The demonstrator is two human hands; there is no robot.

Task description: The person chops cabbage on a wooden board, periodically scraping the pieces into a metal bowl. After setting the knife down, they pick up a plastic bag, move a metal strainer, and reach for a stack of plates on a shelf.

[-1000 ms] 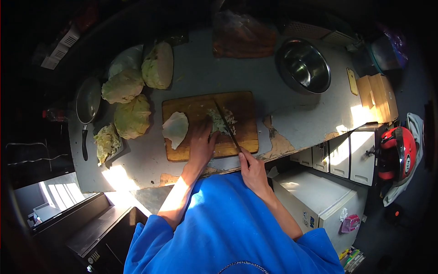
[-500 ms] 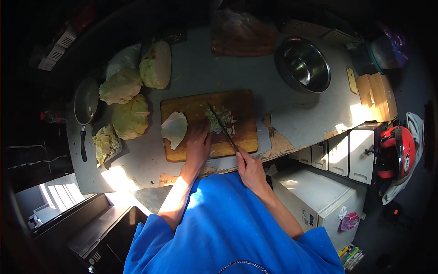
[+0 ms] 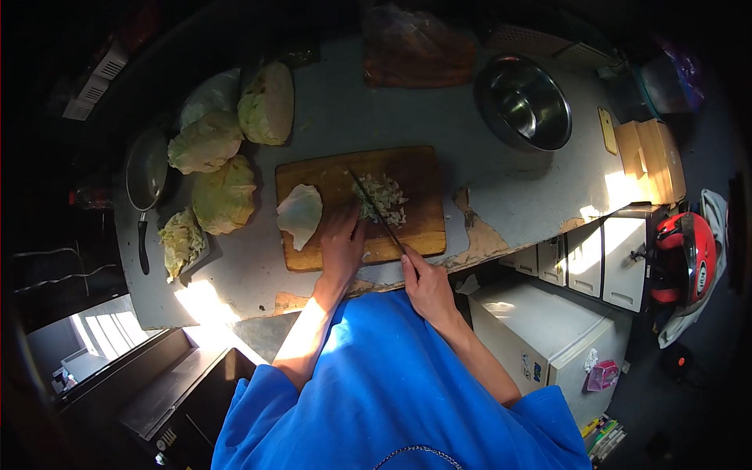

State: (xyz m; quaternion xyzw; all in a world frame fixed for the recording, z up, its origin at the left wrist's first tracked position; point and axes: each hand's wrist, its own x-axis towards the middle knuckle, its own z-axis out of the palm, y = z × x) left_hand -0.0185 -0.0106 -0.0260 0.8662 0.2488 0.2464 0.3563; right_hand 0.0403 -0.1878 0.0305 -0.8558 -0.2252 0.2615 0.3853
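My right hand [image 3: 428,288] is wrapped round the handle of a kitchen knife [image 3: 379,208]. Its dark blade slants up and left across a wooden cutting board [image 3: 427,176]. A heap of chopped cabbage [image 3: 385,197] lies along the blade, mostly on its right side. On the board just left of the blade rests my left hand [image 3: 342,239], fingers bent and close together; what is under the fingertips is hidden. A pale cabbage leaf [image 3: 300,215] lies flat on the board, left of that hand.
Left of the board are a cut cabbage half [image 3: 266,104], more cabbage pieces [image 3: 224,196], torn leaves [image 3: 182,241] and a frying pan [image 3: 146,172]. A steel bowl [image 3: 523,102], a phone [image 3: 607,130] and a cardboard box [image 3: 652,160] stand right. A plastic-wrapped bundle [image 3: 419,59] lies behind.
The view has shifted slightly, so the table appears a little higher. The knife blade sits a bit further left against the chopped heap, more of which shows right of it. Both hands keep their holds.
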